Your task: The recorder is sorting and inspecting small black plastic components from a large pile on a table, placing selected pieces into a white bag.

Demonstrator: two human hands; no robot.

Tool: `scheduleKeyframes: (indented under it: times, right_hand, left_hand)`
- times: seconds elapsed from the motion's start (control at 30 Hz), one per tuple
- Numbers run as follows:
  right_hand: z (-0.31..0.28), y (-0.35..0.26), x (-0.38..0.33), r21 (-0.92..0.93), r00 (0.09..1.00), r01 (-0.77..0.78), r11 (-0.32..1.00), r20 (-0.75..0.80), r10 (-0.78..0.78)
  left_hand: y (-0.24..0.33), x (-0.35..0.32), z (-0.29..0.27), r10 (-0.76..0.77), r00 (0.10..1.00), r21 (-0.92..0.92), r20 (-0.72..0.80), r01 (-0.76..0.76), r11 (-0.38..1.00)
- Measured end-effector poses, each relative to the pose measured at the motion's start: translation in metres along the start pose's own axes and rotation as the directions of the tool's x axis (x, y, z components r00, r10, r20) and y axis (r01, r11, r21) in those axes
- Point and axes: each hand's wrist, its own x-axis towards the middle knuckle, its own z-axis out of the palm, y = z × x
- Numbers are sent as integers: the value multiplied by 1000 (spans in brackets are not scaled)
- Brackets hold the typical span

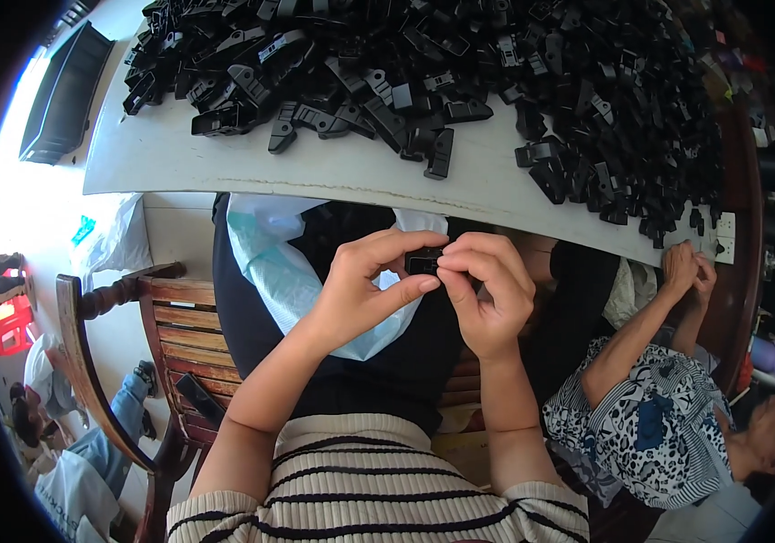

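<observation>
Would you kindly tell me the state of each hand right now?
Left hand: closed, holding a small black plastic part.
Right hand: closed, holding the same part at its right end.

Black part (pixel 421 262) partly behind the fingers (pixel 471 260)

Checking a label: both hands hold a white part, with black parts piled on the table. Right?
Not quite: the head view shows the part is black, not white. The left hand and right hand do hold it, and black parts are piled on the table.
</observation>
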Motion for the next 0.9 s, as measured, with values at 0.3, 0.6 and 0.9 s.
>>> scheduleKeyframes:
  times: [0.3, 0.6, 0.9]
  right_hand:
    - [-5, 8, -13, 416, 816, -570, 709, 183, 548]
    - [-32, 48, 52, -647, 910, -408, 644, -346, 230]
    - [-37, 5, 55, -269, 976, -150, 951, 111, 186]
  left_hand:
    - [4, 0, 7, -25, 1000, -90, -7, 25, 996]
    - [13, 15, 15, -79, 995, -88, -55, 74, 993]
    - [23, 39, 21, 147, 988, 336, -37, -127, 933]
